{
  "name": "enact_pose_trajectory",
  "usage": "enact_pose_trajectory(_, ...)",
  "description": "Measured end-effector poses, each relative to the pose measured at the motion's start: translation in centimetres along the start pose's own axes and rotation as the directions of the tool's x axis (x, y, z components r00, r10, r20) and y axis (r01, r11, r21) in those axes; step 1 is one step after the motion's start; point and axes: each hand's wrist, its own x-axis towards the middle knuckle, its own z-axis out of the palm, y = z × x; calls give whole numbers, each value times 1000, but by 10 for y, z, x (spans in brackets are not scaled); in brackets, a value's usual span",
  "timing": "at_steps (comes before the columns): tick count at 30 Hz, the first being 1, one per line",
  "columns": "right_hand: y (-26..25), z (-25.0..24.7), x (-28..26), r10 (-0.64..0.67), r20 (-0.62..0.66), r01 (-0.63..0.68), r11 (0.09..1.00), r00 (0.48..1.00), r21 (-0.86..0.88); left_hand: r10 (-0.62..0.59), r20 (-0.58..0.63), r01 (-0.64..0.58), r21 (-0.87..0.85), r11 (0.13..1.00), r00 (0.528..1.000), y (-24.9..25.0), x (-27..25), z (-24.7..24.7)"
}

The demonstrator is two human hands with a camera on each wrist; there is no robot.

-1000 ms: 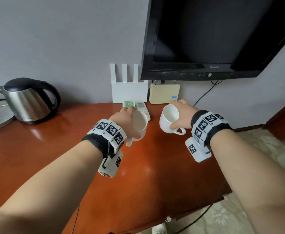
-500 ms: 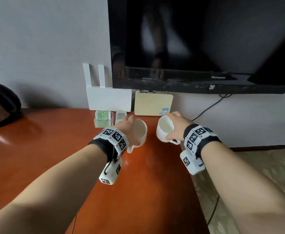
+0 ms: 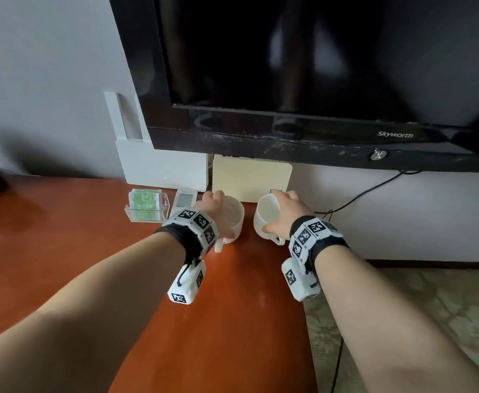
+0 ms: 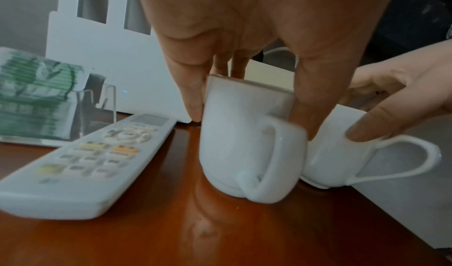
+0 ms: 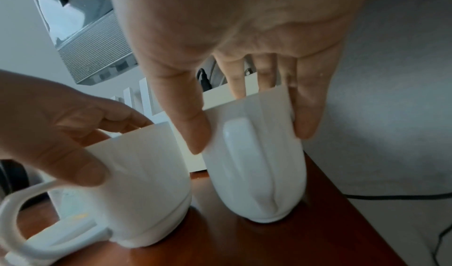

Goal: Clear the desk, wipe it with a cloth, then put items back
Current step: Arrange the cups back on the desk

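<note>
Your left hand [image 3: 215, 211] and right hand [image 3: 285, 212] each clamp 1 white mug [image 3: 234, 215] [image 3: 266, 215] on the tabletop [image 3: 91, 251], under the Skyworth TV [image 3: 317, 80].

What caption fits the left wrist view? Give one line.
Left hand grips a white mug by the rim beside a remote.

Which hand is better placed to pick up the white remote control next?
Left. The left hand holds a mug directly beside the remote control; the right hand, on the other mug, would have to cross over.
</note>
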Motion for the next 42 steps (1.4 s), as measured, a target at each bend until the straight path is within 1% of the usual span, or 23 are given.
enact_pose_trajectory(6, -2, 1, 13, -17, -22, 17, 1000, 1000, 6, -30, 7, 30, -22, 999, 1000, 11, 15, -5)
enact_pose_trajectory(13, 1, 2, 11, -43, 0, 43, 998, 999, 43, -9, -10, 9, 7, 1000, 1000, 12, 17, -5)
enact_pose_trajectory(16, 1, 0, 10, -28, 20, 27, 998, 999, 48, 4, -25, -2, 47, 999, 1000, 11, 16, -8)
enact_pose_trajectory(19, -4, 0, 10, -5, 14, 5, 999, 1000, 51, 1, -25, 1, 66, 998, 1000, 11, 17, -12)
enact_pose_trajectory(27, -12, 5, 2, 41, -20, -39, 994, 999, 101, -11, -72, 13, 34, 999, 997, 12, 14, -6)
enact_pose_trajectory(31, -22, 2, -13, 38, -87, -29, 995, 995, 99, 27, -110, -27, 7, 1000, 994, 5, 0, -10)
enact_pose_trajectory(35, -49, -8, -35, -34, -182, 47, 997, 983, 66, 99, -205, -102, -3, 995, 974, -13, -28, -22)
enact_pose_trajectory(39, -86, -14, -68, -104, -227, 131, 985, 968, 108, 149, -306, -163, -18, 987, 940, -48, -67, -32)
enact_pose_trajectory(42, -116, -5, -92, -126, -263, 165, 977, 957, 133, 145, -362, -167, -31, 985, 921, -86, -97, -40)
